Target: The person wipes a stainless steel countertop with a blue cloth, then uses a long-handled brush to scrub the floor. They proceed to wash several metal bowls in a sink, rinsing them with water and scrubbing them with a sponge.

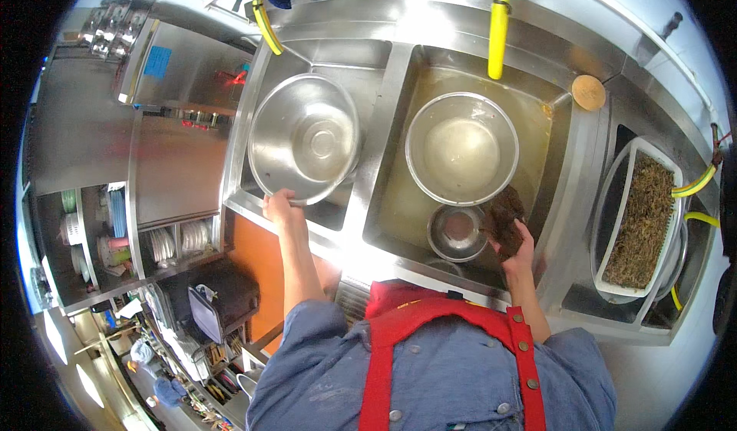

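Note:
My left hand [281, 207] grips the near rim of a large stainless-steel bowl [308, 126], tilted over the left sink basin. The bowl looks empty apart from small specks on its wall. In my right hand [521, 249] is a dark brown, rough-textured clump [506, 224]; what it is made of I cannot tell. That hand is over the near right part of the middle sink basin, which holds cloudy yellowish water [391, 212]. A second steel bowl [463, 149] with pale liquid sits in that water. Between it and the near sink wall is a small steel bowl [458, 232].
A yellow hose [498, 39] hangs over the middle basin, a striped hose [266, 28] over the left one. A round tan disc [588, 92] lies on the sink's rim. At right, a white basket [615, 247] holds brown shredded material. Shelves with dishes [158, 244] stand at left.

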`<control>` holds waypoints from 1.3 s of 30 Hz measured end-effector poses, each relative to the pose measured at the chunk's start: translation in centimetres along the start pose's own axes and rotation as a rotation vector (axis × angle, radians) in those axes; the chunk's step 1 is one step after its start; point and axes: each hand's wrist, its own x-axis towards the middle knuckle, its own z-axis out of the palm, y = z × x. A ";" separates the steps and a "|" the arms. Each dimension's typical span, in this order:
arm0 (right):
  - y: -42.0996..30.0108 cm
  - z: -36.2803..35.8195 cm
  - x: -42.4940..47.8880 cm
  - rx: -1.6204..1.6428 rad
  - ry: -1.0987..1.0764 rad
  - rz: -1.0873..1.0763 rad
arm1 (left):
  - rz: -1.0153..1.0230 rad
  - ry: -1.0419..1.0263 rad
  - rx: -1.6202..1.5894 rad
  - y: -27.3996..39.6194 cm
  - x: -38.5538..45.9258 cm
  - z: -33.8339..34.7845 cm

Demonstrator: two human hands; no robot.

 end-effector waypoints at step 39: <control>-4.0 2.6 8.3 -0.512 0.258 -0.678 | 0.012 -0.625 0.494 -19.1 -10.4 11.5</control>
